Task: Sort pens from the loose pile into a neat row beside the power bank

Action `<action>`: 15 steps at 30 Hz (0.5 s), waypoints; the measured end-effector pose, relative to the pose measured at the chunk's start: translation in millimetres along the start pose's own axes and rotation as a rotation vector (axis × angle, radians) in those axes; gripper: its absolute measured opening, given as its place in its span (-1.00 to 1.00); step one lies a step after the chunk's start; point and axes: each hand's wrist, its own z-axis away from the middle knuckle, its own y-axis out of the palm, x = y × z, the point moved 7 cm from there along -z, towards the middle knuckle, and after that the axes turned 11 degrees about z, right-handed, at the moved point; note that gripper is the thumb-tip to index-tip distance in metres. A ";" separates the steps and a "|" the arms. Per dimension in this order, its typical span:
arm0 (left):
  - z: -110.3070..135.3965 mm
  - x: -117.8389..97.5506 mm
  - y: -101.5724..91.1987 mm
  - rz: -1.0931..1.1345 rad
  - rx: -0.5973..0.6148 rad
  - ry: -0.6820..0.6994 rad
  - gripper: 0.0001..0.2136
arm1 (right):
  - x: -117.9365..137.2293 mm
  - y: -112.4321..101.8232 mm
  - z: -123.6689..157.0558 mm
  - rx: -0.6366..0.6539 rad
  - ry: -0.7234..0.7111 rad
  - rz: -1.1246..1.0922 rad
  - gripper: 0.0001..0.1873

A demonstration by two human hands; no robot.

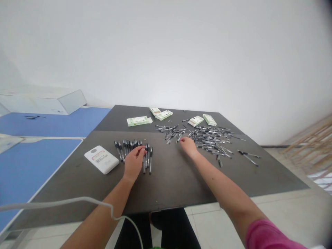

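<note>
My left hand (133,162) is over a row of black-capped clear pens (126,147) standing side by side on the dark table. Its fingertips are pinched at the upper end of a pen (144,166) in that row. Two or so more pens (150,160) lie just right of it. My right hand (188,146) reaches to the near edge of a loose heap of pens (211,138). Its thumb and fingers are closed on a pen (178,137) at the left part of the heap, partly hidden by the fingertips.
Several green-and-white pen boxes (138,120) lie toward the table's back. A white device with a label (101,159) sits left of the row. Stray pens (248,157) lie at right. A white cable (77,199) crosses the front left. Blue-topped tables (49,166) adjoin at left.
</note>
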 end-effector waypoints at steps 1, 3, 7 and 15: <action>-0.3 1.3 1.2 0.000 0.006 0.001 -0.70 | -5.5 -5.4 -11.4 -0.004 0.028 0.047 -0.70; -0.7 3.9 2.8 -0.001 0.011 0.001 -0.71 | -7.5 -9.6 -31.2 0.015 0.057 0.129 -0.73; -1.1 7.6 3.5 0.001 0.010 -0.010 -0.71 | 9.0 1.9 -59.3 0.101 0.061 0.240 -0.71; 0.2 7.9 4.4 -0.012 0.012 -0.026 -0.71 | 15.2 18.3 -84.1 0.216 0.055 0.312 -0.65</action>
